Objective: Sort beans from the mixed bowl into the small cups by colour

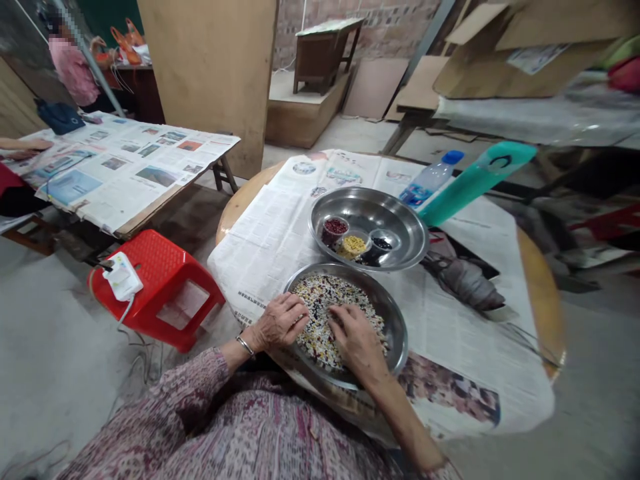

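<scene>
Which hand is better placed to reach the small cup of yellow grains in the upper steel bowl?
Right, probably: the right hand rests on the mixed beans in the lower steel bowl, almost straight below the yellow-grain cup. The left hand lies further left, across that bowl's rim.

A long-sleeved blouse (260, 427) in a mottled maroon, mauve and cream print covers the torso. Its left sleeve (187, 390) ends short of the wrist, and a thin silver bangle (245, 345) circles the wrist just behind the left hand (280, 322).
</scene>
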`<move>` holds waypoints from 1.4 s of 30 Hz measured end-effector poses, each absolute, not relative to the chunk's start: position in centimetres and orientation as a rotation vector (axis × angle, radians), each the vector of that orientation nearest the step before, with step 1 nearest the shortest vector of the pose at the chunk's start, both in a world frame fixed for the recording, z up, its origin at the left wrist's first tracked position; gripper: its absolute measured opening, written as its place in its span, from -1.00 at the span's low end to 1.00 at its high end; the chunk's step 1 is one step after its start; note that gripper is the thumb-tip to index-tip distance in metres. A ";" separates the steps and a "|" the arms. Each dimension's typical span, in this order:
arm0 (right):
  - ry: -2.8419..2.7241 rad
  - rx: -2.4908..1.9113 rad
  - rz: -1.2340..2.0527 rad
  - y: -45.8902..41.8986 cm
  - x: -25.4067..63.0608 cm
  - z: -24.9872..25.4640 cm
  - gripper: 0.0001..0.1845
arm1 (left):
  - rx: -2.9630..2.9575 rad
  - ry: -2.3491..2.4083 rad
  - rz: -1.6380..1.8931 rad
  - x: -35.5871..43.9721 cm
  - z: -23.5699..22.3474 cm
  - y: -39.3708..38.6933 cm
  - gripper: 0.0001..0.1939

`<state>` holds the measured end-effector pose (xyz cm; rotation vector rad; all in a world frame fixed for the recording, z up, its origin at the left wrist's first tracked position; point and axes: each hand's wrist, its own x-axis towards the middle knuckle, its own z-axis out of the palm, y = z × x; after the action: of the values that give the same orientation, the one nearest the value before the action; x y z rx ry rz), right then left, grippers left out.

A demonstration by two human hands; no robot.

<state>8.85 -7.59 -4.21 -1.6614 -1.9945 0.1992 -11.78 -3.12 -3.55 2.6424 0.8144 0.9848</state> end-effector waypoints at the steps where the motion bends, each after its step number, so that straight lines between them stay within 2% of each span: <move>1: -2.013 -1.575 0.271 -7.9 8.1 -4.0 -0.71 | 2.641 0.823 0.981 -11.8 -3.6 -3.1 -0.78; 4: -2.042 -1.437 0.326 -9.4 6.5 -3.2 -0.71 | 2.646 0.828 0.972 -11.8 -3.8 -3.1 -0.77; 11: -1.916 -1.494 0.221 -12.3 8.5 -3.8 -0.73 | 2.664 0.836 0.939 -11.8 -3.9 -3.1 -0.77; 15: -1.847 -1.523 0.125 -12.3 9.4 -4.5 -0.80 | 2.675 0.838 0.907 -11.9 -4.1 -3.1 -0.78; 21: -1.723 -1.531 0.023 -12.3 9.0 -5.1 -0.78 | 2.693 0.828 0.931 -11.8 -4.1 -3.1 -0.79; 42: -1.661 -1.562 -0.039 -12.6 8.7 -5.1 -0.81 | 2.660 0.818 0.966 -11.7 -4.2 -3.2 -0.76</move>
<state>8.65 -12.57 -5.08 -1.5624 -1.6611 -0.0393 -11.67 -3.19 -4.19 2.6602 0.8179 0.9659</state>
